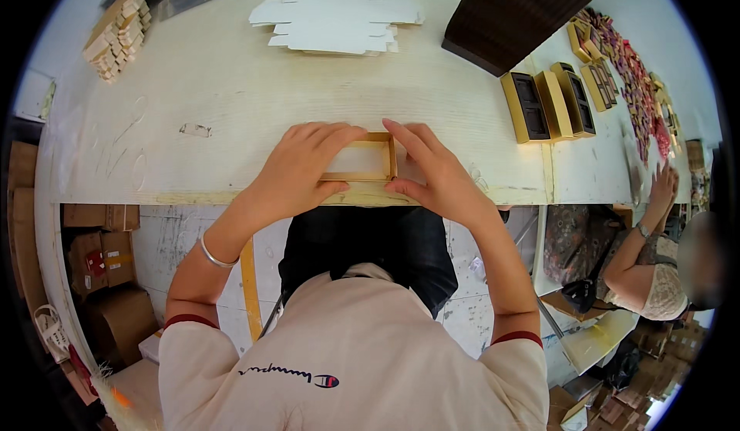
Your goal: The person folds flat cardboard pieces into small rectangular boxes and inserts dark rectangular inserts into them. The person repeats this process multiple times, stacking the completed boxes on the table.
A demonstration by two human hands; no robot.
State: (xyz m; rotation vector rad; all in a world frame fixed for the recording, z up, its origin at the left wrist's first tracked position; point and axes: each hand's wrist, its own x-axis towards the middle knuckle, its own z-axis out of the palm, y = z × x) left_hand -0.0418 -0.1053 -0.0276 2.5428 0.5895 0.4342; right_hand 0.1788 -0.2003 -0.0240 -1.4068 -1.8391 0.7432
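Note:
A shallow gold box with a pale inside lies at the table's near edge, between my two hands. My left hand grips its left part, fingers along the far side and thumb along the near side, hiding that end. My right hand is curved about the right end, with a fingertip at the far corner and the thumb at the near corner. Farther off on the table is a stack of flat white die-cut card blanks.
To the right stand gold boxes with dark inserts, below a large dark brown box. Stacked card pieces sit at the far left. At the right, another person's hand is near many small wrapped items.

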